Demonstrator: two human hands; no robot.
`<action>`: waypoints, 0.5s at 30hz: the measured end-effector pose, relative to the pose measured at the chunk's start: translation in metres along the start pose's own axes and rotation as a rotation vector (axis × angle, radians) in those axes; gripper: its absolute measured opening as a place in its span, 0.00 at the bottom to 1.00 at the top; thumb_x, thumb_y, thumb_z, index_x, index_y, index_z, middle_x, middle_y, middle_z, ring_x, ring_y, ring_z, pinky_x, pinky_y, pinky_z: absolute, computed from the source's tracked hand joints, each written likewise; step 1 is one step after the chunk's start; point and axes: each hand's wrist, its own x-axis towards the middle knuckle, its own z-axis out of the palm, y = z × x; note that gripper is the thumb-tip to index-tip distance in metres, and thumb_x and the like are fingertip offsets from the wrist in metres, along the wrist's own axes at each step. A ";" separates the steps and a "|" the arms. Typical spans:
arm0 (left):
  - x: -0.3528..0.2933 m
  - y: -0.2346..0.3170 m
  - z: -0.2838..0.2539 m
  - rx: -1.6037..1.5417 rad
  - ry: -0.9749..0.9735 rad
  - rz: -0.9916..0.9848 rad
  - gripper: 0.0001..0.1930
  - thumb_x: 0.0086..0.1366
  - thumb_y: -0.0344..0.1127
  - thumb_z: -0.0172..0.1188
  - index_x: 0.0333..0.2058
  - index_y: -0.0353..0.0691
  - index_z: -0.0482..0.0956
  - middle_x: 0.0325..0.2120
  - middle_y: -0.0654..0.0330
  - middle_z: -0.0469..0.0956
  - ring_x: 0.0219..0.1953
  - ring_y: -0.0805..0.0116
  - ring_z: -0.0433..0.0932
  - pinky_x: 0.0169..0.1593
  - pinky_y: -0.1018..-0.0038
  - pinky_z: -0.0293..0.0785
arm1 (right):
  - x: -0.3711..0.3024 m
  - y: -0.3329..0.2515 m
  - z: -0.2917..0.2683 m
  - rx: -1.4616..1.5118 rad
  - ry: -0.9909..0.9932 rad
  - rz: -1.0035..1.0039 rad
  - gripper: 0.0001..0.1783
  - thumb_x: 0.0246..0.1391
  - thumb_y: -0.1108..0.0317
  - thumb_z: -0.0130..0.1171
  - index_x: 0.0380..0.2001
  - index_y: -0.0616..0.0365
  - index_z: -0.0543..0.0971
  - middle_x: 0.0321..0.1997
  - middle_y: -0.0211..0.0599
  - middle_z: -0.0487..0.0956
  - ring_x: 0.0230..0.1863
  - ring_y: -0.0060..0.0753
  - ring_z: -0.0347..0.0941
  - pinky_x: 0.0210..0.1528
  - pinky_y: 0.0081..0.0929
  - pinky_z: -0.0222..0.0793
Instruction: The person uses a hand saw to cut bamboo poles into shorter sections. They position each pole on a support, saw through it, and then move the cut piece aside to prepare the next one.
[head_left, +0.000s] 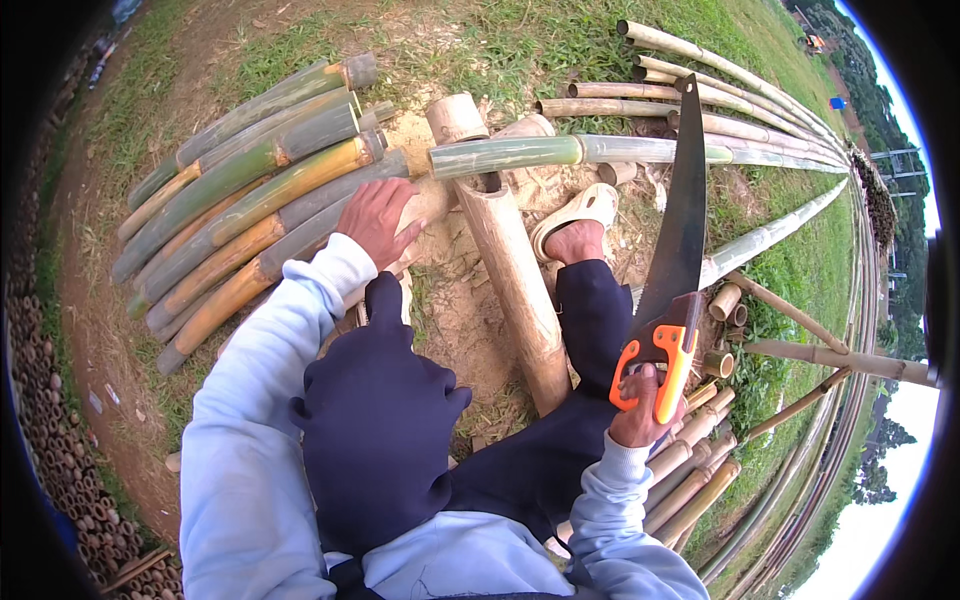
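A handsaw (672,240) with a dark blade and an orange handle stands tip-up in my right hand (640,415), whose fingers wrap round the grip. To the left, my left hand (375,222) lies over the near end of a stack of cut bamboo lengths (260,215), fingers stretched and thumb apart. Beyond my hands, a long green bamboo pole (510,155) rests across a thick pale bamboo post (515,290) that slants between my legs. The pole's sawn end points left, and the saw blade passes in front of the pole from this viewpoint.
Sawdust (440,310) covers the ground around the post. My foot in a cream clog (590,212) is beside it. Long bamboo poles (720,95) reach away at the far right; shorter pieces (690,470) lie near my right arm. Many bamboo ends (50,440) are stacked at the left edge.
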 end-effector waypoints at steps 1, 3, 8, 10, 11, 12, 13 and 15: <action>0.034 0.007 0.014 0.033 0.035 0.078 0.26 0.62 0.44 0.67 0.55 0.38 0.74 0.50 0.49 0.76 0.54 0.46 0.75 0.59 0.56 0.70 | 0.005 0.000 -0.011 0.003 0.037 -0.014 0.04 0.63 0.77 0.60 0.39 0.68 0.77 0.22 0.36 0.78 0.20 0.21 0.71 0.25 0.20 0.68; 0.097 0.024 0.033 0.068 -0.064 0.147 0.29 0.61 0.44 0.69 0.56 0.38 0.73 0.51 0.50 0.76 0.55 0.48 0.74 0.60 0.58 0.70 | 0.015 -0.008 -0.019 -0.025 0.132 -0.052 0.03 0.62 0.78 0.58 0.38 0.68 0.79 0.21 0.35 0.77 0.20 0.22 0.71 0.27 0.22 0.69; 0.186 0.068 0.077 0.367 -0.430 0.030 0.45 0.59 0.60 0.69 0.65 0.35 0.64 0.56 0.50 0.75 0.62 0.56 0.71 0.66 0.59 0.62 | 0.023 0.001 -0.077 -0.178 0.194 -0.145 0.06 0.63 0.75 0.58 0.39 0.68 0.78 0.19 0.33 0.75 0.19 0.22 0.69 0.25 0.20 0.68; 0.196 0.065 0.101 0.373 -0.446 -0.046 0.44 0.59 0.60 0.69 0.64 0.35 0.65 0.55 0.50 0.76 0.63 0.56 0.71 0.68 0.59 0.61 | 0.025 -0.006 -0.081 -0.191 0.236 -0.113 0.05 0.64 0.75 0.58 0.38 0.66 0.77 0.18 0.32 0.73 0.19 0.22 0.68 0.25 0.21 0.67; 0.199 0.061 0.111 0.381 -0.452 -0.087 0.44 0.59 0.59 0.69 0.64 0.36 0.65 0.55 0.50 0.77 0.63 0.56 0.72 0.68 0.59 0.60 | 0.025 -0.011 -0.080 -0.216 0.251 -0.109 0.04 0.65 0.74 0.57 0.36 0.65 0.76 0.18 0.32 0.72 0.19 0.22 0.67 0.26 0.21 0.67; 0.202 0.058 0.112 0.402 -0.499 -0.089 0.39 0.58 0.56 0.70 0.59 0.36 0.68 0.52 0.49 0.79 0.62 0.54 0.73 0.69 0.61 0.59 | 0.025 -0.013 -0.079 -0.229 0.267 -0.103 0.05 0.66 0.74 0.57 0.34 0.63 0.75 0.18 0.31 0.70 0.20 0.22 0.66 0.28 0.22 0.67; 0.204 0.056 0.115 0.389 -0.520 -0.072 0.37 0.58 0.55 0.71 0.58 0.36 0.69 0.51 0.49 0.80 0.62 0.54 0.73 0.69 0.61 0.60 | 0.025 -0.013 -0.083 -0.246 0.272 -0.081 0.06 0.66 0.73 0.57 0.34 0.63 0.75 0.18 0.31 0.70 0.20 0.22 0.66 0.28 0.23 0.67; 0.209 0.051 0.117 0.376 -0.549 -0.043 0.34 0.57 0.52 0.72 0.54 0.37 0.71 0.49 0.49 0.81 0.61 0.53 0.74 0.69 0.63 0.60 | 0.022 -0.014 -0.090 -0.263 0.282 -0.043 0.07 0.66 0.73 0.57 0.32 0.63 0.75 0.18 0.31 0.70 0.20 0.22 0.67 0.28 0.23 0.68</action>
